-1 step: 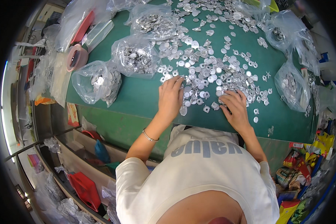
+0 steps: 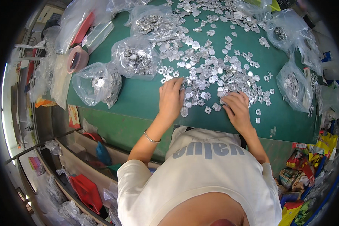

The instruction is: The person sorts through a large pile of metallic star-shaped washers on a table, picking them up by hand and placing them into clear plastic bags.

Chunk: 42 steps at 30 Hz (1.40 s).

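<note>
Small flat silver metal pieces (image 2: pixel 203 73), many round with scalloped or ringed edges, lie in a loose heap on the green table. My left hand (image 2: pixel 171 100) rests at the heap's left edge, fingers stretched forward and touching the pieces there; its thumb is mostly hidden. At the near right side of the heap is my right hand (image 2: pixel 238 111). Its fingers bend over the pieces, with the thumb apart from them. No piece shows clearly held in either hand. A silver bangle (image 2: pixel 151 138) circles my left wrist.
Clear plastic bags of metal pieces stand left of the heap: a near bag (image 2: pixel 98 84), a middle bag (image 2: pixel 135 58) and a far bag (image 2: pixel 154 24). Another bag (image 2: pixel 293 84) stands right. A pink tape roll (image 2: pixel 78 59) lies far left. Below is an open drawer (image 2: pixel 83 150).
Almost nothing differs. My right fingers have shifted very slightly over the pieces; the left hand stays at the same edge of the heap.
</note>
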Each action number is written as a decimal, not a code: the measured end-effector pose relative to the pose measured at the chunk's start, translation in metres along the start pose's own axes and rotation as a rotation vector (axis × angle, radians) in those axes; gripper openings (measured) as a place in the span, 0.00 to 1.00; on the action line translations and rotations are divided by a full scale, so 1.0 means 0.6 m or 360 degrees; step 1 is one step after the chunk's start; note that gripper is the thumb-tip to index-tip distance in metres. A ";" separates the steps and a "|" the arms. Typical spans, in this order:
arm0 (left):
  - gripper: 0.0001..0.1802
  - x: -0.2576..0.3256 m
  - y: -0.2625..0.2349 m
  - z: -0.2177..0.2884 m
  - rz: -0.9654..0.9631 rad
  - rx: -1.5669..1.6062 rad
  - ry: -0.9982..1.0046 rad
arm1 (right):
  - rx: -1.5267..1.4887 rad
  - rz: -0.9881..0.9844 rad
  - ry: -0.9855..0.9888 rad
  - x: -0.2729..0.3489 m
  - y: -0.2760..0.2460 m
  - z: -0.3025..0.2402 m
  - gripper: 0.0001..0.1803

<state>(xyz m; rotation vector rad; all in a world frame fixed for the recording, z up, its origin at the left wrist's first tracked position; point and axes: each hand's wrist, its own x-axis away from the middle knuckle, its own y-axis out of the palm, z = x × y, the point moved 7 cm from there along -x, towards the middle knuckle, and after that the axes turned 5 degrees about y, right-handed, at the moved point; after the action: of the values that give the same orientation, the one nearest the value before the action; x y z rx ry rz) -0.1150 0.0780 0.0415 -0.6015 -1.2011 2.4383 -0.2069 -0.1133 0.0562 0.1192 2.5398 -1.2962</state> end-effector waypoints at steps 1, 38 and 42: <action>0.23 -0.002 0.001 -0.006 -0.0015 0.0061 -0.0077 | -0.0210 0.0091 0.0226 0.001 -0.008 0.018 0.15; 0.12 -0.117 0.130 0.131 -0.0039 0.0141 0.0034 | 0.0002 0.0097 0.0659 -0.057 -0.064 0.128 0.15; 0.08 -0.121 0.142 0.107 -0.0096 0.0772 -0.0211 | -0.0168 0.0171 0.0677 -0.049 -0.062 0.158 0.12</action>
<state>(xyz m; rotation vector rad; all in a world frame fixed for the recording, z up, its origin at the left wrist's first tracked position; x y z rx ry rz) -0.0976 -0.0484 0.0237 -0.2596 -0.6139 2.6115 -0.1658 -0.2101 0.0413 0.5552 2.8955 -1.1957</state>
